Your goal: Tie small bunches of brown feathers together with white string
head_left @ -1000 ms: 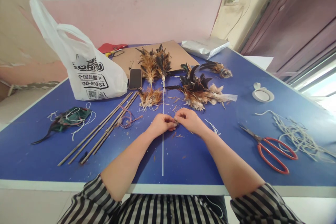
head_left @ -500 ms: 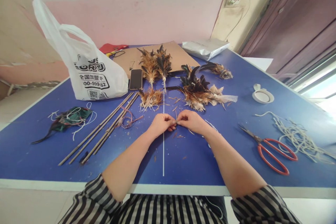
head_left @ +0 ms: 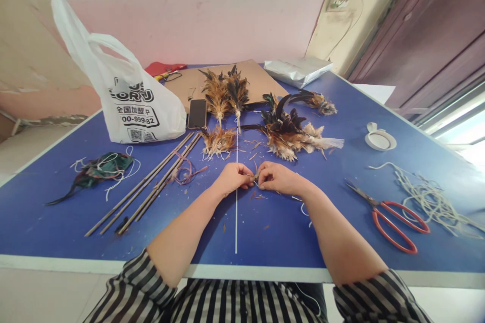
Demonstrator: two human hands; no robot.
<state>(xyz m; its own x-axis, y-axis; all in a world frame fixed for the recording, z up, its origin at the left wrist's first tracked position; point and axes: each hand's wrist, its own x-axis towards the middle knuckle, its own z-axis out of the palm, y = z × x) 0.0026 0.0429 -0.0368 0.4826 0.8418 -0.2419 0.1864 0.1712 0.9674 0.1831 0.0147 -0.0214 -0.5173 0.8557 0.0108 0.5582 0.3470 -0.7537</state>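
My left hand and my right hand meet over the middle of the blue table, fingertips pinched around a small brownish piece too small to name. White string lies beside my right wrist. Just beyond the hands are a small bunch of brown feathers and a larger heap of black, brown and pale feathers. Two tied feather bundles rest farther back on cardboard.
Thin sticks, a purple strip, a dark green bundle, a phone and a white bag are on the left. Red-handled scissors, tangled cord and a tape roll are on the right.
The fingers of my right hand have shifted slightly around the small piece, and more of it shows between the hands. More of the white string is visible by my right wrist.
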